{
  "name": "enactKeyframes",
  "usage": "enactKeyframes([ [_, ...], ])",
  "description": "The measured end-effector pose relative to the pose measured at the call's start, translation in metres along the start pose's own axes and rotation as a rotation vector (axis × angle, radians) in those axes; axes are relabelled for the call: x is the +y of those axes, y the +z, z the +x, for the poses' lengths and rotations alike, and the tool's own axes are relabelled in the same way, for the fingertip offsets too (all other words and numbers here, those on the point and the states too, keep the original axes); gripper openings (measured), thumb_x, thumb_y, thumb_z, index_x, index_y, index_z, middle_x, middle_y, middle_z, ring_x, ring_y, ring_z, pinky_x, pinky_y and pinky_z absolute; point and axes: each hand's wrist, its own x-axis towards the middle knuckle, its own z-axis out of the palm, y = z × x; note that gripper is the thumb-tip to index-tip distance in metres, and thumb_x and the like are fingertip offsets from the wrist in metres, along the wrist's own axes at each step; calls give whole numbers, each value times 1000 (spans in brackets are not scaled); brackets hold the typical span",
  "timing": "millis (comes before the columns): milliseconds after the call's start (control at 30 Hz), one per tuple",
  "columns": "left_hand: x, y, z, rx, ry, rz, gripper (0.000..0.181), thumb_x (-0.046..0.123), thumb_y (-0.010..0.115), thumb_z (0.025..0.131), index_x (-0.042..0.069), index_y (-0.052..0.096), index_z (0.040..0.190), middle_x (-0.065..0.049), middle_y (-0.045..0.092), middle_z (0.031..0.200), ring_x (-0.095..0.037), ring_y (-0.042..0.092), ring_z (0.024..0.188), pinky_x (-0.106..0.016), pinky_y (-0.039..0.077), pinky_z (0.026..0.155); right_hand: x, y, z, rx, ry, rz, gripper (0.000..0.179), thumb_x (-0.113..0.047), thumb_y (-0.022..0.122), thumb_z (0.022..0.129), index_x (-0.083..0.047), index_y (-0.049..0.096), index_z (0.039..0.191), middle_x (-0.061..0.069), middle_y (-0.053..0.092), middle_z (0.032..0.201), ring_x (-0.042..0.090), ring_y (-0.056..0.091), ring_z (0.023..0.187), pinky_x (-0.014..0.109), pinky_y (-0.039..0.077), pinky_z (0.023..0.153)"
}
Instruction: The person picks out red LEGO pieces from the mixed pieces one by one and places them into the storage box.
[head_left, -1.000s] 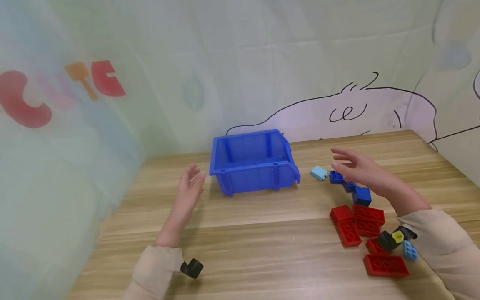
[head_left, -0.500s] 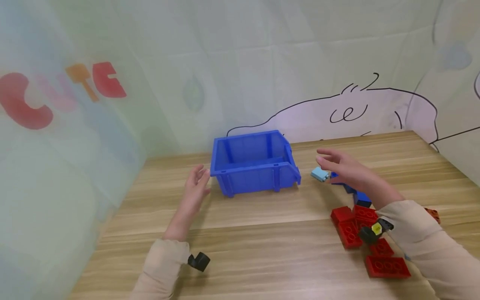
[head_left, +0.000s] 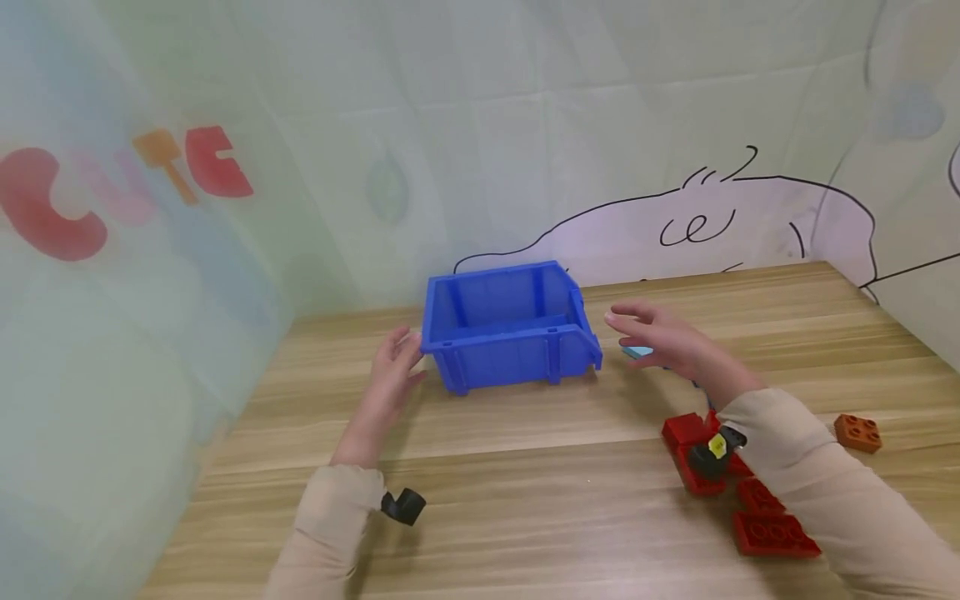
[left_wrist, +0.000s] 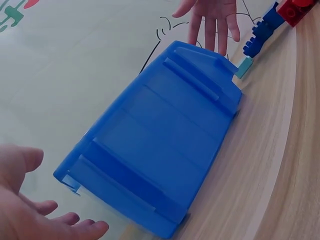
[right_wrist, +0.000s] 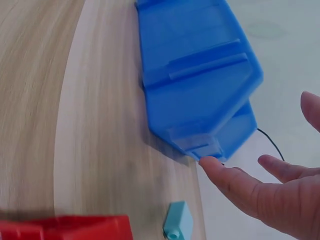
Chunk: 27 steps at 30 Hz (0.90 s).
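A blue plastic bin [head_left: 510, 358] stands on the wooden table against the back curtain, its low front lip facing right. My left hand [head_left: 393, 367] is beside its left end, fingers extended; in the left wrist view a gap shows between that hand [left_wrist: 40, 205] and the bin [left_wrist: 150, 140]. On the other side, my right hand [head_left: 660, 333] hovers short of the lip with fingers spread and nothing in them. Under it lies a light blue brick [head_left: 637, 352], partly covered. The right wrist view has the right hand [right_wrist: 270, 195] near the bin's lip [right_wrist: 205, 145].
Several red toy bricks [head_left: 776, 535] lie right of centre, partly behind the right sleeve. An orange brick [head_left: 857, 432] sits farther right. Dark blue bricks [left_wrist: 262, 32] show in the left wrist view. A printed curtain [head_left: 337, 167] rises behind the table.
My right hand has moved left from above the blue bricks toward the bin's lip. The left hand has shifted slightly right, closer to the bin. The orange brick has come into sight.
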Motion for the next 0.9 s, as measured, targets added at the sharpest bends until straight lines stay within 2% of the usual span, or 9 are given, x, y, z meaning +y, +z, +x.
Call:
enactKeyframes([
  [300,0,4,5,7,-49,-13,64,21,41,99,-6,7,145,-27,18,148,-38,24,134,-52,28,106,-3,13,14,-26,67,105,73,-36,47,94,4,13,146,32,17,147,49,21,132,59,36,97],
  [600,-2,7,10,-6,-66,-34,65,21,42,99,-8,5,145,-26,13,150,-38,21,136,-51,26,108,-1,24,27,16,129,164,77,-40,51,92,0,15,146,27,17,148,45,22,133,57,36,98],
  [900,-6,10,15,-13,-77,-60,62,16,44,97,-9,11,144,-25,19,148,-37,25,135,-52,28,106,1,28,35,33,166,191,79,-40,55,89,0,18,146,25,20,148,41,23,134,55,39,97],
])
